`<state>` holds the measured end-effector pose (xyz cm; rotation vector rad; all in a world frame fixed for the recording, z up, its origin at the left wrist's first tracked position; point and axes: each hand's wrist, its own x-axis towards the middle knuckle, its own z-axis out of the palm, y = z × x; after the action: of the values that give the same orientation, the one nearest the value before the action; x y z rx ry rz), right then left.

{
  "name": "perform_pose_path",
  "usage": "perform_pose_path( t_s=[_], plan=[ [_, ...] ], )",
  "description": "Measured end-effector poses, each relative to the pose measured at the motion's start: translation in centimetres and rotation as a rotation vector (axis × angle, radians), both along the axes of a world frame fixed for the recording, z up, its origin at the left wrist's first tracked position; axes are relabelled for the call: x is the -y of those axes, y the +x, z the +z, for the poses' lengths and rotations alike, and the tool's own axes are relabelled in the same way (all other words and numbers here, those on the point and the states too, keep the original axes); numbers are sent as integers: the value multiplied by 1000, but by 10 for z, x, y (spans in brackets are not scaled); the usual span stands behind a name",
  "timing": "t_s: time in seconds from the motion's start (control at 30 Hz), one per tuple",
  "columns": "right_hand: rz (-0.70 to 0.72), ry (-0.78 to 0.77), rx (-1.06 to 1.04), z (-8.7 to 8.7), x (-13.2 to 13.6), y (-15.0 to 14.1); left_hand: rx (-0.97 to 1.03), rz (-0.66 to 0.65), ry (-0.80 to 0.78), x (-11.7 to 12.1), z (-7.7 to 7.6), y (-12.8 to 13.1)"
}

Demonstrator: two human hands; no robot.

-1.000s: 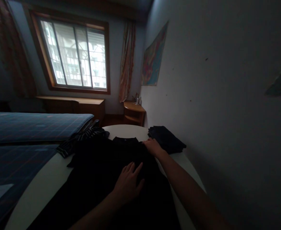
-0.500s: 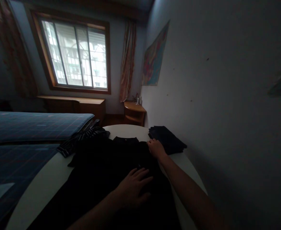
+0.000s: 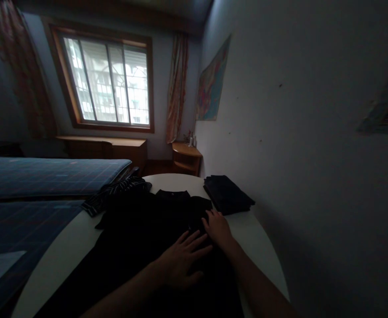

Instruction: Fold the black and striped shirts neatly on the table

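Note:
A black short-sleeved shirt (image 3: 141,247) lies spread over the round white table (image 3: 266,251), its collar toward the far edge. My left hand (image 3: 183,258) rests flat on the middle of the shirt with fingers spread. Close beside it, my right hand (image 3: 217,227) lies on the shirt's right side below the sleeve, its fingers outstretched and slightly bent. Past the right hand sits a stack of folded dark clothes (image 3: 228,194). At the far left of the table lies a black-and-white striped garment (image 3: 121,189), partly under or against the shirt.
A bed with a blue checked cover (image 3: 54,176) stands left of the table. The wall (image 3: 313,176) runs close along the right side. Beyond the table are a wooden corner shelf (image 3: 187,150), a low wooden desk (image 3: 114,141) and a window (image 3: 111,81).
My right hand has slid from the sleeve down the shirt's right side toward me. My left hand stays on the shirt almost in the same place.

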<state>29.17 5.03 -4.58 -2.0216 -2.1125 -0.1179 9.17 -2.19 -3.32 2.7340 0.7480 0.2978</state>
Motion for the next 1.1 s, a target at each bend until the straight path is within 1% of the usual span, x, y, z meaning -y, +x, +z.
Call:
perform_pose_path(
  t_s=[0.07,0.13,0.23,0.37,0.47,0.53,0.6,0.7,0.77,0.83,0.93,1.03,1.1],
  plan=[
    [-61,25,-21,3,5,2,5,-30,-15,2,3,1],
    [-114,28,-38,5,11,6,19,-25,-23,2,3,1],
    [-153,-12,-93,8,18,10,31,-4,-4,3,2,0],
    [-133,-107,-171,11,26,12,49,94,47,0,-6,-2],
    [-118,-137,-214,13,30,12,78,184,68,-3,-14,-1],
    [-83,-126,-292,14,31,12,100,238,72,-5,-19,-1],
    [-35,-75,-401,16,31,10,134,294,81,-7,-23,0],
    [61,7,-570,21,34,2,215,396,98,-11,-28,-1],
    [131,15,-670,25,38,-6,271,455,105,-15,-31,-1],
    [187,-19,-751,28,43,-13,312,486,114,-18,-34,-2],
    [264,-113,-826,27,48,-22,347,486,129,-20,-37,-2],
    [345,-204,-929,21,47,-24,354,476,141,-17,-31,-2],
    [363,-251,-1015,16,44,-22,347,458,162,-13,-24,-3]
  ],
)
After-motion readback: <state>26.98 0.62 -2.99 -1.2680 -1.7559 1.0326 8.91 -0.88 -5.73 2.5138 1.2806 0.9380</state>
